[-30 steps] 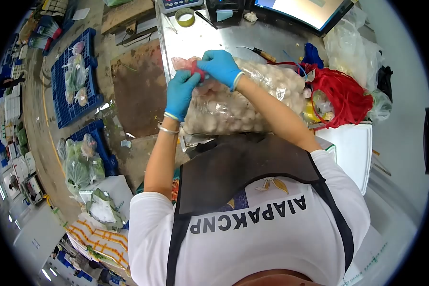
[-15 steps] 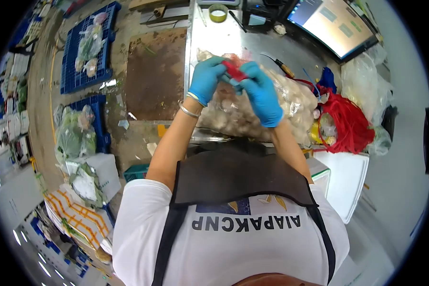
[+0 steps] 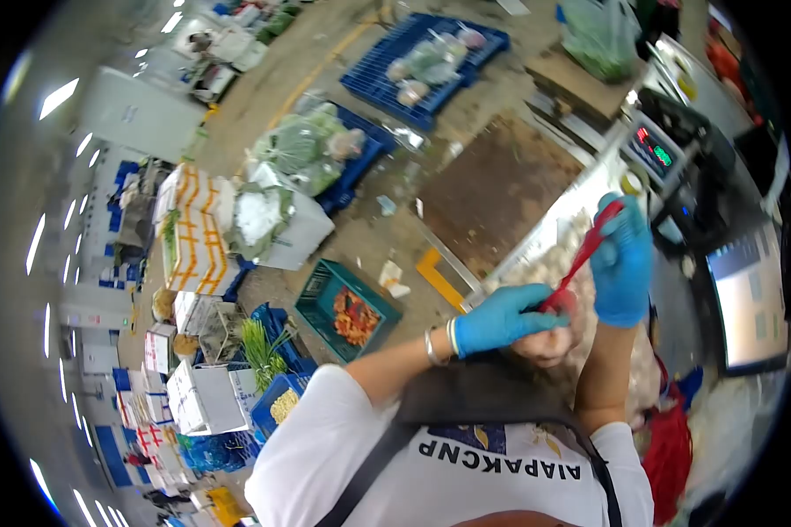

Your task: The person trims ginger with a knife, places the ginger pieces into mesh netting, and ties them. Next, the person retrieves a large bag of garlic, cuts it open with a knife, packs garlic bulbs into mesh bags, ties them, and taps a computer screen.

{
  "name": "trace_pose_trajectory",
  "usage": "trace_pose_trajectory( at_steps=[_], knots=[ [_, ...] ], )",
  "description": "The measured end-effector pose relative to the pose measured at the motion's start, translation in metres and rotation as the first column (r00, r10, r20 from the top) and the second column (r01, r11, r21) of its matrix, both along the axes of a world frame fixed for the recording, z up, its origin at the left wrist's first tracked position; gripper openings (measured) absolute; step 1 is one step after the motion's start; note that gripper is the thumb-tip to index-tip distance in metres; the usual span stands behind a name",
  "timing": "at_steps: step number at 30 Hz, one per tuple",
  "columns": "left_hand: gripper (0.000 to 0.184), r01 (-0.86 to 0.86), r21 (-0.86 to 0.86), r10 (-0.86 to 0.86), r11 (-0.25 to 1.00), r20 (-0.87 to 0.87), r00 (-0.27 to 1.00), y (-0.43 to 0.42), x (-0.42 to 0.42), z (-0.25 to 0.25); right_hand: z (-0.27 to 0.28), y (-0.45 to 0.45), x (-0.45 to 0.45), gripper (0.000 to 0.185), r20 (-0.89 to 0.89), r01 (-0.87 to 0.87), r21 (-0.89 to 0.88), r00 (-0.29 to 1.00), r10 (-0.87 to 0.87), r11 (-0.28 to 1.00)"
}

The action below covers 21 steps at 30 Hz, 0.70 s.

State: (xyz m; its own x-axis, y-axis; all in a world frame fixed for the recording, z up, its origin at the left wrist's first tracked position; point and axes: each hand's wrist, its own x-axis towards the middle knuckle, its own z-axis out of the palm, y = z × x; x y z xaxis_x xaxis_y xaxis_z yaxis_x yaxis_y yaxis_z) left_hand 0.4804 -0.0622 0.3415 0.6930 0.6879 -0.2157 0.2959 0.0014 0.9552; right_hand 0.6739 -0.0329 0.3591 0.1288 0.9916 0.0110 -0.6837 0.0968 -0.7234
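Note:
Both my hands wear blue gloves. My left hand [image 3: 508,320] is closed round the gathered neck of a small bag of pale bulbs [image 3: 547,344], where a red strip is wrapped. The other end of the red strip [image 3: 582,255] is pinched in my right hand [image 3: 622,263], higher up and to the right, so the strip runs stretched between them. Under and behind my hands lies a large clear bag of pale bulbs [image 3: 637,386], partly hidden by my right arm.
A scale [image 3: 655,149] and a monitor [image 3: 747,303] stand at the right. Red strips [image 3: 670,448] hang lower right. A green crate [image 3: 347,312] sits on the floor at left, with blue pallets [image 3: 426,70] and foam boxes [image 3: 281,224] beyond.
The view has swung left. My hands have moved apart, drawing the red strip out long between them. The small bag now shows below my left hand.

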Motion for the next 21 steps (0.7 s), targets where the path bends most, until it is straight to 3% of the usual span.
trace_pose_trajectory(
  at_steps=[1,2,3,5,7,8,10,11,12,13,16,17,18,21],
  knots=[
    [0.038,-0.147,-0.014,0.146,0.989,-0.051,0.988,-0.007,-0.016,-0.001,0.003,0.002,-0.022,0.009,0.12,-0.041,-0.038,0.992,0.045,0.998],
    [0.04,-0.233,0.03,0.234,0.972,-0.056,0.971,-0.016,-0.037,-0.011,0.006,0.002,-0.043,0.009,0.207,-0.204,0.001,0.958,0.2,0.979],
    [0.038,-0.266,0.027,0.266,0.964,-0.206,0.942,-0.022,-0.054,0.002,0.008,0.004,-0.064,0.008,0.303,-0.358,0.019,0.892,0.336,0.933],
    [0.031,-0.26,0.171,0.303,0.95,-0.328,0.894,-0.039,-0.101,-0.02,-0.001,0.01,-0.106,0.008,0.584,-0.562,0.196,0.725,0.365,0.803],
    [0.03,-0.537,0.032,0.535,0.843,-0.145,0.832,-0.058,-0.157,-0.05,-0.002,0.01,-0.136,0.013,0.759,-0.602,0.129,0.571,0.313,0.788],
    [0.03,-0.642,-0.06,0.639,0.765,-0.063,0.767,-0.065,-0.186,-0.067,-0.004,0.01,-0.15,0.016,0.781,-0.553,0.048,0.54,0.314,0.832],
    [0.029,-0.732,-0.541,0.868,0.413,-0.01,0.497,-0.08,-0.243,-0.103,-0.026,0.015,-0.175,0.024,0.789,-0.445,-0.038,0.536,0.3,0.895],
    [0.029,-0.858,-0.325,0.872,0.398,-0.156,0.464,-0.086,-0.275,-0.12,-0.05,0.02,-0.182,0.023,0.749,-0.451,-0.09,0.557,0.359,0.888],
    [0.034,-0.901,-0.326,0.87,0.285,-0.307,0.386,-0.091,-0.301,-0.141,-0.06,0.02,-0.194,0.023,0.681,-0.435,-0.169,0.597,0.424,0.884],
    [0.041,-0.93,-0.059,0.823,0.363,-0.447,0.35,-0.104,-0.334,-0.172,-0.069,0.019,-0.207,0.022,0.606,-0.425,-0.27,0.623,0.495,0.864],
    [0.046,-0.945,-0.069,0.876,0.319,-0.359,0.322,-0.111,-0.406,-0.22,-0.101,0.011,-0.243,0.024,0.599,-0.472,-0.415,0.502,0.624,0.778],
    [0.039,-0.971,-0.076,0.856,0.225,-0.461,0.234,-0.116,-0.447,-0.28,-0.112,0.005,-0.257,0.025,0.574,-0.476,-0.432,0.51,0.641,0.766],
    [0.035,-0.968,-0.187,0.926,0.166,-0.307,0.218,-0.13,-0.504,-0.38,-0.118,-0.001,-0.269,0.024,0.559,-0.486,-0.486,0.466,0.686,0.726],
    [0.037,-0.989,-0.146,0.797,-0.038,-0.601,0.058,-0.142,-0.6,-0.436,-0.139,-0.011,-0.289,0.024,0.521,-0.516,-0.569,0.376,0.766,0.64]
  ],
)
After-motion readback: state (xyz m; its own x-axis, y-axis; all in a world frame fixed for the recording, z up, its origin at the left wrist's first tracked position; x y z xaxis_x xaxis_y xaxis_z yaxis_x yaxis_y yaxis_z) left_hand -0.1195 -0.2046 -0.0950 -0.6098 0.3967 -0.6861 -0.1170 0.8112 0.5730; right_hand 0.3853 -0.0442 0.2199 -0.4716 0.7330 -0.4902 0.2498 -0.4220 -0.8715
